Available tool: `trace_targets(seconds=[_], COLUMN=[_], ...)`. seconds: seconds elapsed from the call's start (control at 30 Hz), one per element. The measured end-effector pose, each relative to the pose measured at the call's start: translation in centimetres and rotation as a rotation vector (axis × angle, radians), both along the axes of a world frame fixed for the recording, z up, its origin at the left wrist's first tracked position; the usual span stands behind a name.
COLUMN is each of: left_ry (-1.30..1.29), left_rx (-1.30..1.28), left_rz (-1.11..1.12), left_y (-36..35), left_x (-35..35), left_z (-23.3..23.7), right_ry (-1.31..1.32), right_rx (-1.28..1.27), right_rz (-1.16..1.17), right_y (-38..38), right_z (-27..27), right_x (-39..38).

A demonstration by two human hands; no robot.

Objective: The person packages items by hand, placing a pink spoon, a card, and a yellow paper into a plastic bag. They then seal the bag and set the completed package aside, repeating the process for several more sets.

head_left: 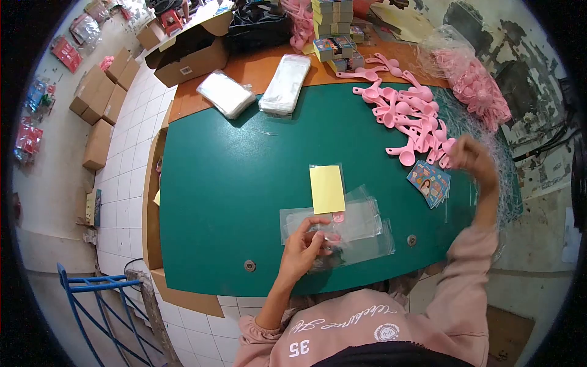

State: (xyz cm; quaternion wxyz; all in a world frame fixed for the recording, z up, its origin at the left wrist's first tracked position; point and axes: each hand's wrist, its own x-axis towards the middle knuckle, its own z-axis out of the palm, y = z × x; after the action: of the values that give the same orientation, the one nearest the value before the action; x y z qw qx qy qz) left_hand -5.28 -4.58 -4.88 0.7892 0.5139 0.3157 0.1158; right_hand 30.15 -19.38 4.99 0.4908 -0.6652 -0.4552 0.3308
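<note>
Pinching clear bags (361, 223), lower centre.
Left hand (304, 249) fingers clamped on them, long axis left-right; right hand (472, 154) up right by pink spoons (406, 113), fingers unreadable.

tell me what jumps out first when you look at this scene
The heap of pink plastic spoons at the far right of the green table stands out most, with the right hand raised beside it. Nearer the person, a yellow card lies on clear plastic bags, which the left hand pinches.
</note>
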Motion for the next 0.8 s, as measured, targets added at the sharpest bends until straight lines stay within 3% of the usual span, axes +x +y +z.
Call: trace_targets(seconds=[0.03, 0.07, 0.2, 0.23, 0.27, 0.3, 0.37, 0.43, 0.57, 0.6, 0.67, 0.7, 0.73, 0.8], left_ry=[0.007, 0.011, 0.009, -0.007, -0.023, -0.019, -0.047, -0.055, -0.031, -0.029, -0.119, -0.080, -0.075, 0.034], left_rx=[0.027, 0.052, 0.051, 0.068, 0.086, 0.086, 0.050, 0.032, 0.053, 0.049, -0.068, 0.103, 0.095, 0.688], left_rz=[-0.023, -0.042, -0.030, -0.011, 0.001, -0.007, -0.006, -0.018, -0.096, -0.095, 0.055, 0.139, 0.138, -0.084], left_y=[-0.2, -0.3, -0.6, -0.6, -0.7, -0.8, -1.0, -1.3, -0.7, -0.5, -0.3, -0.7, -0.8, -0.7], left_x=[0.0, 0.0, 0.0, 0.0, 0.1, 0.3, 0.5, 0.2, -1.0, -1.3, -1.7, -1.4, -1.1, -0.8], left_z=[0.2, 0.3, 0.2, 0.4, 0.7, 1.1, 2.0, 2.6, 3.2, 3.1, 2.7, 2.2, 1.9, 1.6], right_ry=[-0.167, -0.170, -1.384, -1.280, -0.984, -0.637, -0.613, -0.614, -0.557, -0.428, -0.296, -0.246, -0.194, -0.141], right_rx=[-0.105, -0.106, -0.196, -0.156, -0.135, -0.039, 0.018, 0.080, 0.128, 0.130, 0.121, 0.109, 0.098, 0.100], right_rz=[-0.149, -0.149, -0.522, -0.429, -0.322, -0.037, 0.146, 0.136, 0.122, 0.128, 0.125, 0.160, 0.198, 0.225], right_y=[-0.2, -1.8, -5.5, -2.2, 0.1, 1.6, 3.0, 3.8, 4.4, 4.3, 4.0, 3.9, 3.8, 3.7], right_z=[0.5, 0.0, -4.4, -2.9, -2.5, -1.8, -4.8, -7.8, -7.9, -7.7, -7.5, -7.4, -7.4, -7.7], right_x=[4.2, 5.7, 8.7, 1.8, -4.3, -9.8, -15.7, -18.0, -17.6, -17.7, -17.5, -17.3, -17.2, -17.3])
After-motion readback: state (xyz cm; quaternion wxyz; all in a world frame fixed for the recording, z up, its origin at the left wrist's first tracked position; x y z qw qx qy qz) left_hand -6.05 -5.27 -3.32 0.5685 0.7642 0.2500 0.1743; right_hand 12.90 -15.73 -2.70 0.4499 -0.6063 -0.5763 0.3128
